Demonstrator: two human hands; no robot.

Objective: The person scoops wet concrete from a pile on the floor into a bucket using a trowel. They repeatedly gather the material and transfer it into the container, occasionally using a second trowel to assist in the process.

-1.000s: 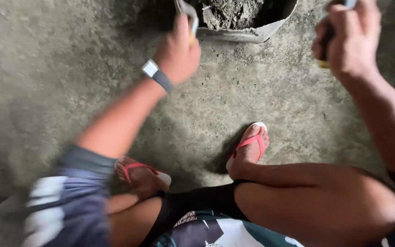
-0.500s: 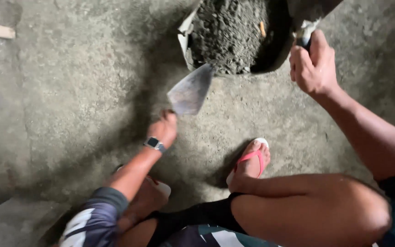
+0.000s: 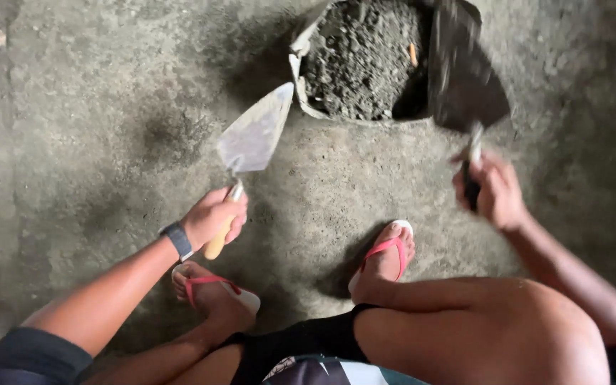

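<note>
Trowels in both hands. Our left hand (image 3: pixel 212 217) grips the wooden handle of a pointed trowel (image 3: pixel 254 135), blade up at centre-left. Our right hand (image 3: pixel 497 189) clasps a dark trowel (image 3: pixel 465 78) at upper right, beside the mortar bucket (image 3: pixel 301 78) at top centre. Red-strapped sandals (image 3: pixel 386 253) rest on the concrete floor (image 3: pixel 94 107).

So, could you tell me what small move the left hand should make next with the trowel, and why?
Probably tip the trowel forward and down into the mortar. Its blade looks bare, its tip sits just at the rim of the bucket, and the left hand grips the wooden handle firmly, while the right hand holds a dark flat tool over the bucket's far side.
</note>
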